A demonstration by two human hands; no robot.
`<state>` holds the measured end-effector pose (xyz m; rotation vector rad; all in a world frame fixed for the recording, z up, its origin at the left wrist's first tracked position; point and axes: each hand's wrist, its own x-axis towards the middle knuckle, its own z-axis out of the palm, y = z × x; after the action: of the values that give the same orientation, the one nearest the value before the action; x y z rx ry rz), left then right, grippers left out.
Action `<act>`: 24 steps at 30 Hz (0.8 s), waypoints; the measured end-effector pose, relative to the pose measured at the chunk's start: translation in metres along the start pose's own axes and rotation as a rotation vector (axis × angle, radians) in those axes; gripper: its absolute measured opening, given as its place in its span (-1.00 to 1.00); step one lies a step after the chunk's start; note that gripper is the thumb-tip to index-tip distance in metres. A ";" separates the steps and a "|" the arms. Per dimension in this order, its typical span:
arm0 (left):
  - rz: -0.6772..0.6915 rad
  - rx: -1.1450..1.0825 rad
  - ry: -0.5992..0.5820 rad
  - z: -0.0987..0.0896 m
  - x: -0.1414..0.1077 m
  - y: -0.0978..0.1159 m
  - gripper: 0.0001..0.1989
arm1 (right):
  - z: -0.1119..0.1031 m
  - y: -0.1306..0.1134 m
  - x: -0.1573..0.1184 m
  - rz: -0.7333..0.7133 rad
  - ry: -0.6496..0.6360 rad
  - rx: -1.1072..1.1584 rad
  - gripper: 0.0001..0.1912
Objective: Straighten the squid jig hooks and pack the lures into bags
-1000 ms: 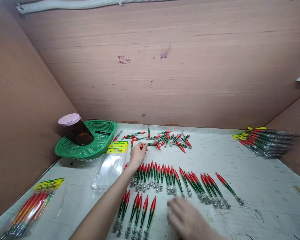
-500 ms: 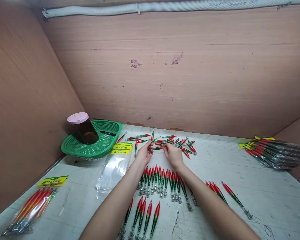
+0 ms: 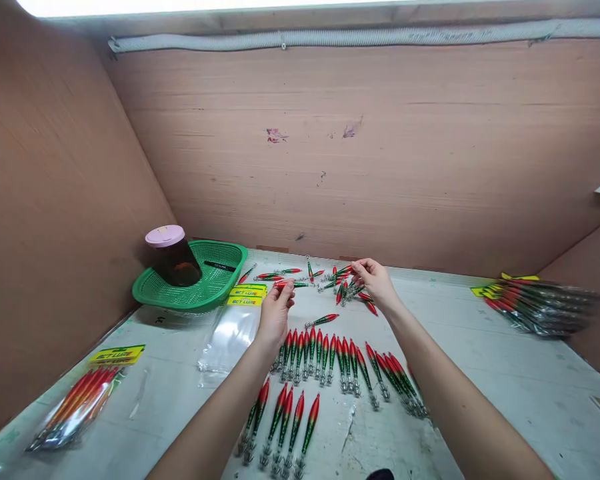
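Over the pale tabletop (image 3: 485, 353), the left hand (image 3: 276, 312) pinches a slim squid lure (image 3: 299, 285) between thumb and fingertips, while the right hand (image 3: 374, 280) has its fingertips at the red nose of another lure (image 3: 344, 271) in the loose heap (image 3: 341, 291), though I can't tell whether they've closed on it. They're glossy, tapering things, red fading into speckled green, and those in the neat rows (image 3: 312, 345) nearer the person show silvery crowns of hooks at their tails.

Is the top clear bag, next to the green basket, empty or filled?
Empty: the clear bag lies flat, and nothing shows through its plastic below the yellow label.
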<state>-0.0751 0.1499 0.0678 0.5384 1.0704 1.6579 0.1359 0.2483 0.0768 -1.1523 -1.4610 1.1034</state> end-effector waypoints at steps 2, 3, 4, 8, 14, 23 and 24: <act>0.017 0.036 -0.045 -0.005 -0.013 0.008 -0.77 | -0.004 -0.015 -0.016 -0.012 -0.052 0.057 -0.76; 0.009 0.056 -0.076 -0.006 -0.021 0.013 -0.73 | -0.006 -0.023 -0.026 -0.014 -0.089 0.084 -0.77; -0.012 0.076 -0.112 -0.008 -0.029 0.018 -0.69 | -0.008 -0.031 -0.038 -0.012 -0.129 0.111 -0.76; -0.181 0.153 -0.261 -0.010 -0.066 0.036 -0.60 | -0.011 -0.060 -0.090 0.026 -0.290 0.198 -0.63; -0.370 0.186 -0.439 -0.003 -0.105 0.049 -0.59 | -0.008 -0.077 -0.144 0.080 -0.448 0.236 -0.58; -0.346 0.256 -0.613 0.004 -0.130 0.040 -0.73 | 0.000 -0.079 -0.185 0.010 -0.393 0.265 -0.68; -0.354 0.260 -0.616 0.004 -0.131 0.039 -0.72 | 0.001 -0.079 -0.188 0.017 -0.388 0.276 -0.69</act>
<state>-0.0457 0.0283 0.1237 0.9005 0.8549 0.9516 0.1462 0.0513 0.1285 -0.7867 -1.5263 1.5494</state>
